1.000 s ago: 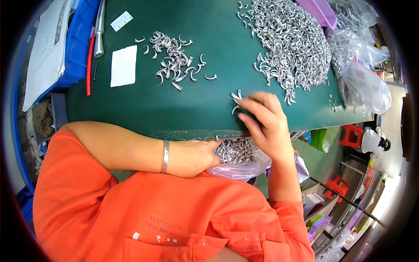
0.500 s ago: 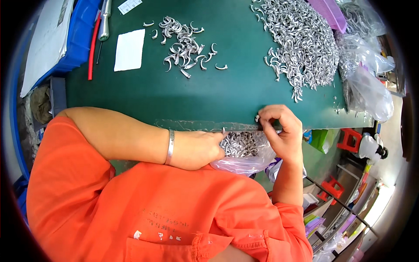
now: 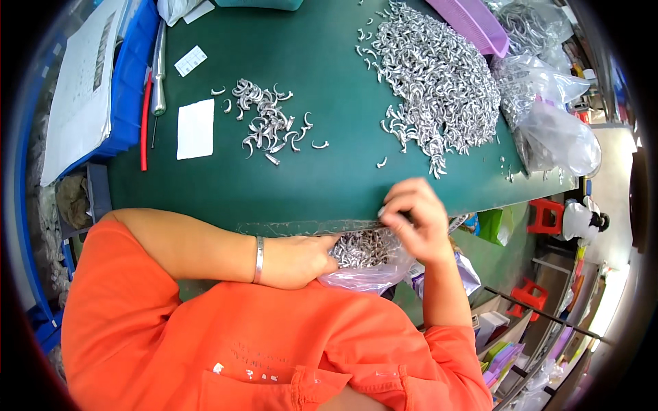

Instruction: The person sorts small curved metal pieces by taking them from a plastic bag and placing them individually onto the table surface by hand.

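Observation:
My left hand (image 3: 301,262), with a silver bangle (image 3: 258,260) at the wrist, lies at the table's near edge. Its partly hidden fingers are closed on the rim of a clear plastic bag (image 3: 363,281). Small curved silver metal pieces (image 3: 363,249) fill the bag's mouth. Just right of it, over the table edge, my right hand (image 3: 418,219) is slightly blurred, thumb and fingers curled together; a tiny greyish spot shows at the tips. Beyond it a single curved metal piece (image 3: 382,163) lies on the green table (image 3: 308,195), near a large heap of such pieces (image 3: 442,82).
A smaller group of curved pieces (image 3: 271,123) lies left of the heap, beside a white paper (image 3: 196,129). A red rod (image 3: 145,123) and a metal-handled tool (image 3: 159,75) lie by a blue bin (image 3: 133,75). At the right are a purple basket (image 3: 473,24) and plastic bags (image 3: 558,137).
The whole view has shifted, so the table sits lower and further left. A single curved piece now lies near the heap where none lay; the small silver piece at my right fingertips no longer shows clearly.

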`<action>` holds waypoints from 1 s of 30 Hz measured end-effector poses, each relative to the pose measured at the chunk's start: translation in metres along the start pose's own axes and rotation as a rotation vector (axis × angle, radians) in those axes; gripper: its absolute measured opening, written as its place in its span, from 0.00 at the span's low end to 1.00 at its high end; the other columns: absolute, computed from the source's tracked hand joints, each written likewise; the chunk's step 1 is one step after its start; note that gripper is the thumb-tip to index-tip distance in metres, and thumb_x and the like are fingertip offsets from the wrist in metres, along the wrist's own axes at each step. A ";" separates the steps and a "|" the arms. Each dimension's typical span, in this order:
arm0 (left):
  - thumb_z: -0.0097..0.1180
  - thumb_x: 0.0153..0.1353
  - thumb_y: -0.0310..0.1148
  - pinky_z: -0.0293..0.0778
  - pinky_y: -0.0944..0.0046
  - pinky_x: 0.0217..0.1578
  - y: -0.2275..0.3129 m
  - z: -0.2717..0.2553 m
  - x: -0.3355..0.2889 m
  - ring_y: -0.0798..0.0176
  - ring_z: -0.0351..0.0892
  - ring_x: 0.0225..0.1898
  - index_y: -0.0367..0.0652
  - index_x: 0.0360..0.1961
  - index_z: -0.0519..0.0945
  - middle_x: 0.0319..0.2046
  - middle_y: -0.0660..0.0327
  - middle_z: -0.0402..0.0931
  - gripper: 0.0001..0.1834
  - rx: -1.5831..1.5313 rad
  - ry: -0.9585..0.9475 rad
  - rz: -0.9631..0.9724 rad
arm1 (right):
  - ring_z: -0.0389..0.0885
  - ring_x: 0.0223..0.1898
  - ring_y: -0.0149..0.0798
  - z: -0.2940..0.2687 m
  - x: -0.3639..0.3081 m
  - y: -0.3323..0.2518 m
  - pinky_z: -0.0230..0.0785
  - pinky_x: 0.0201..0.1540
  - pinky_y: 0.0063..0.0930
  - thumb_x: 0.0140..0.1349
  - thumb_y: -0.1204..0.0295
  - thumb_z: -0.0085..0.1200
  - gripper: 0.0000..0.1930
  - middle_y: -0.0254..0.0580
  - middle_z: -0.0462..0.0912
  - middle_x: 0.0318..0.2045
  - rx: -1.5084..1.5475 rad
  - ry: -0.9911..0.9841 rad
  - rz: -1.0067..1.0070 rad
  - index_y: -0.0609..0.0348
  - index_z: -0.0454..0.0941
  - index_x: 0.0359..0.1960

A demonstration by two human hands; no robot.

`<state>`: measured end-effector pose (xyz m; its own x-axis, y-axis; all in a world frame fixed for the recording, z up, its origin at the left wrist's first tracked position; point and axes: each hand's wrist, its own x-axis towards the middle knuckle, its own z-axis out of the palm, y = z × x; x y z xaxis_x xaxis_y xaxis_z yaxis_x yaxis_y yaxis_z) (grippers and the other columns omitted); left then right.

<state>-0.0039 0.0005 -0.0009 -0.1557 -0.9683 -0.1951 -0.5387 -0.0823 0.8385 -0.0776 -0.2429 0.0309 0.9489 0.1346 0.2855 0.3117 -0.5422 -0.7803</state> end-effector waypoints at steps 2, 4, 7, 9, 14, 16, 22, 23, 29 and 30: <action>0.51 0.56 0.26 0.71 0.50 0.56 0.002 -0.003 0.000 0.30 0.70 0.56 0.39 0.46 0.80 0.63 0.25 0.51 0.15 0.008 -0.011 0.003 | 0.78 0.48 0.42 -0.004 0.003 0.009 0.68 0.52 0.29 0.54 0.86 0.52 0.12 0.47 0.80 0.45 0.100 0.209 0.156 0.62 0.79 0.38; 0.51 0.55 0.25 0.71 0.49 0.55 0.002 -0.007 0.001 0.30 0.70 0.55 0.39 0.45 0.80 0.63 0.25 0.51 0.15 0.021 -0.032 0.007 | 0.76 0.54 0.48 -0.004 0.014 0.010 0.66 0.58 0.36 0.57 0.87 0.49 0.17 0.50 0.79 0.50 -0.034 0.152 0.150 0.62 0.78 0.47; 0.53 0.54 0.25 0.72 0.50 0.54 -0.001 -0.006 0.002 0.30 0.70 0.55 0.38 0.43 0.79 0.63 0.25 0.51 0.14 -0.002 -0.022 0.010 | 0.74 0.56 0.54 0.005 0.014 0.004 0.65 0.61 0.42 0.56 0.87 0.47 0.20 0.51 0.79 0.50 -0.161 -0.039 0.020 0.60 0.77 0.50; 0.53 0.54 0.25 0.73 0.50 0.53 -0.002 -0.004 0.000 0.30 0.70 0.55 0.38 0.41 0.80 0.63 0.25 0.51 0.13 -0.013 0.019 0.029 | 0.75 0.55 0.53 0.006 0.002 -0.001 0.66 0.59 0.42 0.50 0.89 0.46 0.22 0.49 0.80 0.48 -0.037 -0.174 -0.012 0.61 0.79 0.47; 0.53 0.55 0.26 0.69 0.49 0.57 -0.003 0.000 0.000 0.29 0.69 0.56 0.35 0.40 0.79 0.63 0.25 0.52 0.12 0.026 0.076 0.066 | 0.78 0.52 0.52 0.003 -0.014 -0.012 0.69 0.57 0.42 0.42 0.92 0.42 0.23 0.48 0.82 0.45 0.297 -0.320 -0.034 0.63 0.82 0.40; 0.53 0.55 0.26 0.69 0.49 0.57 0.000 -0.003 0.000 0.29 0.69 0.56 0.35 0.40 0.79 0.63 0.25 0.52 0.12 0.018 0.035 0.042 | 0.75 0.56 0.55 -0.001 0.011 -0.009 0.67 0.59 0.43 0.49 0.91 0.44 0.21 0.52 0.80 0.49 -0.126 -0.122 -0.076 0.64 0.80 0.44; 0.54 0.54 0.26 0.70 0.48 0.56 -0.002 -0.002 0.000 0.29 0.69 0.56 0.36 0.40 0.79 0.64 0.25 0.50 0.11 -0.050 -0.018 0.006 | 0.71 0.55 0.58 0.003 0.056 0.024 0.62 0.61 0.45 0.58 0.80 0.52 0.20 0.55 0.72 0.56 -0.542 0.004 -0.086 0.65 0.73 0.54; 0.54 0.54 0.26 0.70 0.48 0.56 -0.003 -0.002 0.001 0.29 0.69 0.56 0.37 0.40 0.79 0.64 0.25 0.50 0.12 -0.067 -0.034 0.003 | 0.72 0.54 0.56 0.001 0.051 0.017 0.63 0.59 0.43 0.59 0.80 0.52 0.18 0.53 0.74 0.54 -0.432 -0.057 -0.077 0.65 0.75 0.52; 0.55 0.53 0.24 0.71 0.50 0.56 -0.002 -0.001 0.000 0.28 0.69 0.56 0.36 0.41 0.79 0.65 0.25 0.48 0.13 -0.037 0.007 0.030 | 0.74 0.52 0.51 -0.006 0.020 0.016 0.64 0.58 0.37 0.63 0.82 0.47 0.15 0.51 0.78 0.50 -0.382 0.178 0.085 0.64 0.77 0.51; 0.55 0.52 0.24 0.71 0.50 0.55 -0.004 -0.003 -0.001 0.28 0.69 0.56 0.36 0.41 0.79 0.65 0.25 0.48 0.13 -0.013 0.033 0.040 | 0.75 0.52 0.50 -0.006 0.017 0.014 0.65 0.58 0.36 0.64 0.82 0.46 0.15 0.51 0.78 0.49 -0.256 0.136 0.123 0.64 0.77 0.51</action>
<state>0.0004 0.0013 -0.0023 -0.1489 -0.9782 -0.1447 -0.5219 -0.0465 0.8517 -0.0576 -0.2533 0.0287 0.9580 -0.0481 0.2826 0.1555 -0.7408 -0.6535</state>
